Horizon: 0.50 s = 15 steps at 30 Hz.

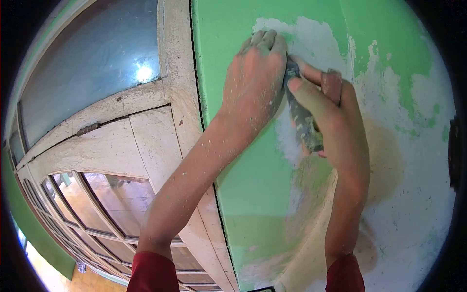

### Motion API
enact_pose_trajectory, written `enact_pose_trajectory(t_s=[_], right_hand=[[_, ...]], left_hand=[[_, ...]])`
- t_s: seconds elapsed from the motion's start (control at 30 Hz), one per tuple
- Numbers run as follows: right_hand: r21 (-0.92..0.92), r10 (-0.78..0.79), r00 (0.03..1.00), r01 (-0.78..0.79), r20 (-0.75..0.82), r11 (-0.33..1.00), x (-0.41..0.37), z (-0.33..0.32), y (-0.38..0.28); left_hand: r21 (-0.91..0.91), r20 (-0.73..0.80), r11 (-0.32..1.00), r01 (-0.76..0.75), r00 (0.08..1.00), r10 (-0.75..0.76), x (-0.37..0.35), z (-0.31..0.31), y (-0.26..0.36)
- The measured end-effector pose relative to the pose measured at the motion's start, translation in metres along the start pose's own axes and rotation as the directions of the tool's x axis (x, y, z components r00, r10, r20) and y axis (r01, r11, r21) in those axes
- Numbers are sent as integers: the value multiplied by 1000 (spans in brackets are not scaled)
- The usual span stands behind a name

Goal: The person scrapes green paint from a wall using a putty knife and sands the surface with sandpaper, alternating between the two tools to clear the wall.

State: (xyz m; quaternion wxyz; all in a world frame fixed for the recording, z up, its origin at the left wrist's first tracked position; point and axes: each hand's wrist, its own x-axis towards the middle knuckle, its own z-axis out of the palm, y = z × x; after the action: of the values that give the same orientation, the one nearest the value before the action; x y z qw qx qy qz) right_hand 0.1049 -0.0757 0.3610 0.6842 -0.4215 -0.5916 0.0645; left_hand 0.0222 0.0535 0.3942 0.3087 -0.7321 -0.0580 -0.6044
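My right hand (335, 109) is closed around the dark, paint-crusted handle of a scraper (302, 119), thumb lying along its upper part. A brownish band wraps one finger of that hand. My left hand (258, 68) is up against the green wall (243, 194), fingers bent and pressed together at the scraper's upper end. The scraper's blade is hidden behind the left hand. Around both hands the green paint is partly gone, and a pale bare patch (311, 36) shows above them. Small flecks are scattered over the left hand and forearm.
Left of the wall stands a worn whitish wooden door frame (177, 73) with a glass pane (92, 63) above and a panelled, glazed door (112, 151) below. To the right spreads a large whitish stripped area (408, 194). A dark object (455, 153) is at the far right edge.
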Motion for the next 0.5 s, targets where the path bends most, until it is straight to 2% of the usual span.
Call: enact_pose_trajectory(t_s=[0.1, 0.17, 0.2, 0.27, 0.3, 0.37, 0.5], right_hand=[[-14, 12, 999, -12, -34, 1000, -3, 2, 2], [-83, -124, 992, 125, 22, 989, -10, 3, 17], [-85, -128, 992, 129, 18, 988, -5, 1, 15], [-113, -87, 994, 79, -60, 990, 9, -3, 4], [-114, -80, 995, 72, -61, 991, 8, -3, 1], [-54, -16, 1000, 15, -26, 998, 7, -1, -4], [-81, -54, 998, 57, 41, 995, 3, -3, 3]], left_hand=[[-26, 49, 999, 22, 999, -20, -3, 0, 2], [14, -152, 999, -53, 987, 54, -17, 3, 6], [12, -155, 998, -57, 986, 58, -11, 3, 4], [-14, -24, 1000, 16, 1000, -16, 6, 1, -1], [-19, -20, 1000, 19, 1000, -20, 8, 3, -4], [-15, -79, 999, -35, 996, 33, 11, 5, -6], [-53, -182, 997, -61, 982, 50, 4, 6, -2]])
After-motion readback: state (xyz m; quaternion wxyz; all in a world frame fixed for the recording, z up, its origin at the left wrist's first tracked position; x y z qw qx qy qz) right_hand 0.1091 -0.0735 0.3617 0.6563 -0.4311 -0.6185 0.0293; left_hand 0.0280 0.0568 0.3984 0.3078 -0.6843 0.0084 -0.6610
